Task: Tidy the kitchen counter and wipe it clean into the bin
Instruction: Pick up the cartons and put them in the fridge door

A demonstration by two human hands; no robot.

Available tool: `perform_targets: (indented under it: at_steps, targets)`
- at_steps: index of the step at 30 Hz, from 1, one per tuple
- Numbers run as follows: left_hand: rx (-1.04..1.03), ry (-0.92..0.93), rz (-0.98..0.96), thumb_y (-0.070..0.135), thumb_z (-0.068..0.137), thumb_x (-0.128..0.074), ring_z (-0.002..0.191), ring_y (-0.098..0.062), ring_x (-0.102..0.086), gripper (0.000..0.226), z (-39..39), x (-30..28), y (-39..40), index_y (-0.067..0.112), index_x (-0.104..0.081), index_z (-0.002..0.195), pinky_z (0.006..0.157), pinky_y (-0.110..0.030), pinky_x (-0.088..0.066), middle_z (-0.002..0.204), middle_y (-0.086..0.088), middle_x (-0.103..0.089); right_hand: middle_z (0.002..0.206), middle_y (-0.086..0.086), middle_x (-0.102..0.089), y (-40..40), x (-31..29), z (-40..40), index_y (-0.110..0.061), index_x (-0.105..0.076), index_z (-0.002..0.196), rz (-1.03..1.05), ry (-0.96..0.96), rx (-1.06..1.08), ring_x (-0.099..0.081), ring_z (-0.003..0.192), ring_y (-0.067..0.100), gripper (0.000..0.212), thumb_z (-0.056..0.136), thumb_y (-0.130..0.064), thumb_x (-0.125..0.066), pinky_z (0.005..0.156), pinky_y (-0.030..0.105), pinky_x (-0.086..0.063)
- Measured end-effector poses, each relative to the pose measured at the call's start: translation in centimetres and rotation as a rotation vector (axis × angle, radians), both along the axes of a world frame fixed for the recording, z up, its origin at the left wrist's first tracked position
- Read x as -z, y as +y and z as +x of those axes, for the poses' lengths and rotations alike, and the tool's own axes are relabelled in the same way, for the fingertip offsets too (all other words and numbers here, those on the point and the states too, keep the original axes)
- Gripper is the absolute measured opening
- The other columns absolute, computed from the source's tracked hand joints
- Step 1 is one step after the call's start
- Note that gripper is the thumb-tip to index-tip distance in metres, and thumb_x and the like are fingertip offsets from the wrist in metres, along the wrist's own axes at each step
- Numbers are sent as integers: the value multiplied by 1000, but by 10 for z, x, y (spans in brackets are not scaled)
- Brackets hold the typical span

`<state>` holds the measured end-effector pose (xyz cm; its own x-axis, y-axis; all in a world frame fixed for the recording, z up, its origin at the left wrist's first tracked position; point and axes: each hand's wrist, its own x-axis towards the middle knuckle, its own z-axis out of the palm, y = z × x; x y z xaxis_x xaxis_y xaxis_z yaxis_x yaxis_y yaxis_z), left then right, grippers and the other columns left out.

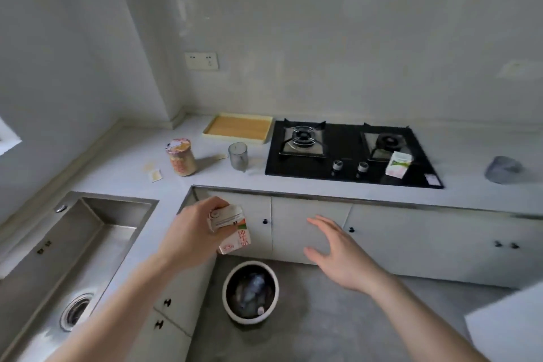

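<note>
The left hand (191, 232) grips a small carton (230, 228) from above, fingers and thumb curled round its top, out past the counter's front edge and above the floor. The carton hangs tilted, its red-printed lower end pointing down toward the bin (250, 292), which stands on the floor below and slightly to the right (a round white tub with a dark liner, some crumpled waste already inside). Open air lies between carton and bin rim.

The right hand (338, 253) is spread flat and relaxed, holding nothing, in front of the cabinet doors (311, 226) and to the right of the bin; it touches nothing.

The counter (123, 167) runs in an L. On its inner corner stretch stand a noodle cup (181, 157) with its lid peeled back and, to the right, a clear cup (238, 156), well apart from each other. Two small sachets (154, 172) lie flat left of the noodle cup. A yellow tray (238, 128) sits at the back edge against the wall. The black hob (352, 153) is set in right of the cups, and a second small carton (398, 164) lies at its front right corner. A grey blurred object (504, 170) rests near the counter's right end. The sink (70, 250) is sunk in the left arm.
</note>
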<state>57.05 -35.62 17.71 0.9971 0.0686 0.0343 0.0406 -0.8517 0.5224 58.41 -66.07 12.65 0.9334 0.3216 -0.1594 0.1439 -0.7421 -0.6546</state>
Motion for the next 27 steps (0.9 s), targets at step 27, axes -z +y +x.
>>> perform_targets:
  at_steps: [27]
  targets:
    - [570, 123, 60, 52, 79, -79, 91, -4, -66, 40, 397, 94, -321, 47, -56, 110, 70, -27, -61, 102, 22, -66, 143, -21, -38, -306, 46, 204, -41, -34, 149, 68, 156, 669, -40, 137, 6, 56, 98, -42, -58, 107, 29, -41]
